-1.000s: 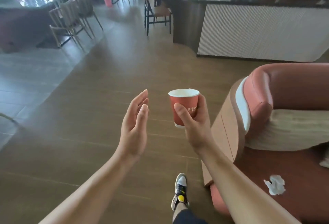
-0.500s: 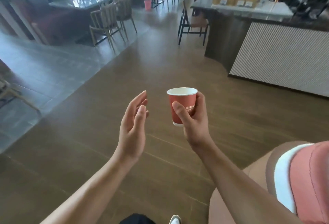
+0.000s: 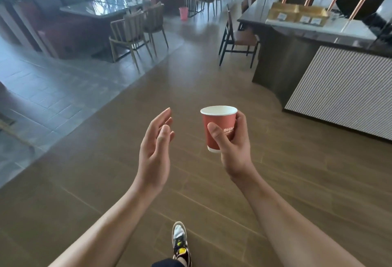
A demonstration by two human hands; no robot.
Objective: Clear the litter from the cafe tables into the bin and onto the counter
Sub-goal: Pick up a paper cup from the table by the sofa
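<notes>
A red paper cup (image 3: 214, 124) with a white rim and white lettering is upright in my right hand (image 3: 233, 152), thumb on its front and fingers behind it. My left hand (image 3: 156, 150) is beside it to the left, empty, palm turned toward the cup, fingers apart. Both are held over the brown wood floor at chest height. A dark counter (image 3: 301, 33) with a ribbed white front runs along the right. A small pink bin (image 3: 183, 13) stands on the floor far ahead.
Glass-topped cafe tables (image 3: 101, 6) with several chairs (image 3: 129, 33) stand at the left on grey tiles. A dark chair (image 3: 237, 37) sits at the counter's near end. Gold trays (image 3: 297, 15) lie on the counter. My shoe (image 3: 180, 241) is on the floor below.
The view has swung left and forward: the red armchair has left the frame and the counter and tables are nearer. Both hands keep their pose, the right still holding the cup.
</notes>
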